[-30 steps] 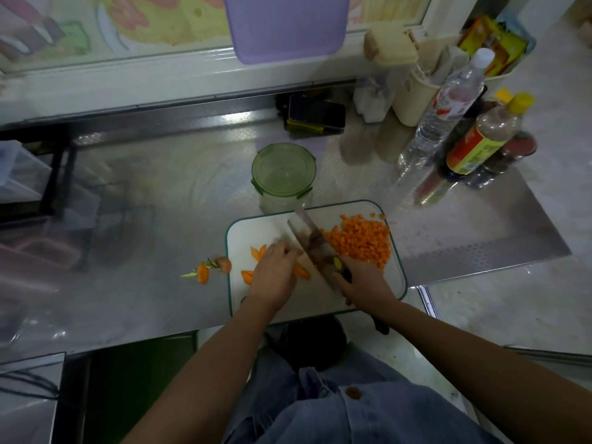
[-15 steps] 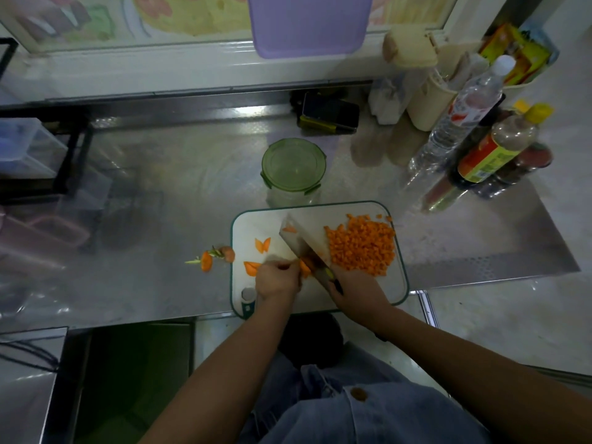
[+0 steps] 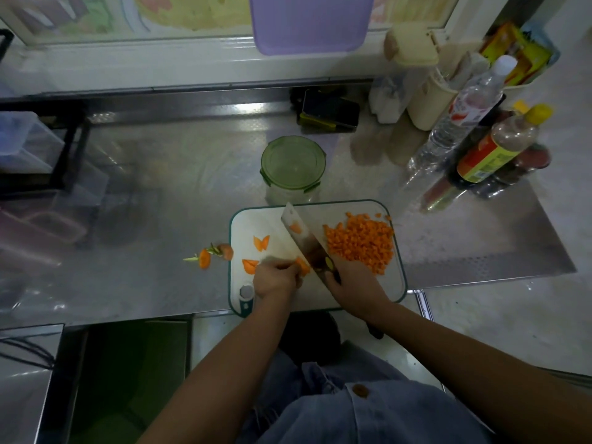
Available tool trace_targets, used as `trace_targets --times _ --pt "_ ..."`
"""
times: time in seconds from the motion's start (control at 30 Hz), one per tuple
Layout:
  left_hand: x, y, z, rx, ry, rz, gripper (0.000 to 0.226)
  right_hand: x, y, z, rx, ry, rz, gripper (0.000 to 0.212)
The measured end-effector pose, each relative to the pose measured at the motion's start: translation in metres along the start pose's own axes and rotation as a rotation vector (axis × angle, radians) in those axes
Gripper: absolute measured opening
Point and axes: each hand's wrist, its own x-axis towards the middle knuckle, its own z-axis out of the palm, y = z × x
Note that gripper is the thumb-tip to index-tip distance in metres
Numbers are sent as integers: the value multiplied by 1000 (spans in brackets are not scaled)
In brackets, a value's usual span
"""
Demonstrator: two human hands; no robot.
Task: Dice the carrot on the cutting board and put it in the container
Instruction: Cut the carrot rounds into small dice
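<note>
Well, from the head view, our left hand (image 3: 275,278) curls its fingertips onto the carrot piece (image 3: 302,265) and pinches it down against the cutting board (image 3: 248,224). We judge the curl is there to keep the fingertips back from the edge. Our right hand (image 3: 352,283) is wrapped round the handle of the knife (image 3: 304,238), whose broad blade slants away from it, up and to the left, passing just beside the pinched piece.

The diced pile (image 3: 360,241) lies just beyond the right hand, probably swept aside to keep the cutting spot free. Two thin slices (image 3: 261,242) wait just beyond the left hand, and the trimmed ends (image 3: 205,258) sit off the board, further left. The container (image 3: 293,165) stands beyond both hands, just past the board's far rim, with its green lid on (it must come off before any dice go in).

Far beyond the right hand stand a clear bottle (image 3: 461,110) and a yellow-capped bottle (image 3: 499,149). Their labels show red and yellow, but the print is too blurred to read.
</note>
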Motion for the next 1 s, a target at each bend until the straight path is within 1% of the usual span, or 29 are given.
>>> trace_targets --times 0.13,0.27,0.37,0.47,0.57,0.73,0.77,0.83,0.93,1.0 --pt "2 0 -1 -57 13 -48 22 -1 -7 1 -11 -91 -15 12" --pt "-1 2 -1 -75 6 -59 24 -2 -8 4 -64 -116 15 18" --pt "-1 3 0 -58 16 -48 27 -5 -8 2 -98 -146 27 17" --pt "3 3 1 -57 20 -79 28 -5 -10 0 -125 -168 32 16" --pt "5 3 1 -34 28 -74 25 -1 -12 3 -139 -194 45 16" --pt "1 6 1 -65 17 -85 20 0 -10 15 -142 -172 25 16" --pt "0 7 1 -70 18 -85 17 -1 -9 18 -137 -164 22 16" --pt "-2 11 0 -67 9 -73 3 -2 -8 21 -121 -148 7 16" --pt "-4 11 -2 -12 -1 -55 9 -4 -5 22 -94 -117 -10 14" --pt "-4 11 -3 -1 -7 -53 4 -6 -3 20 -82 -76 -19 13"
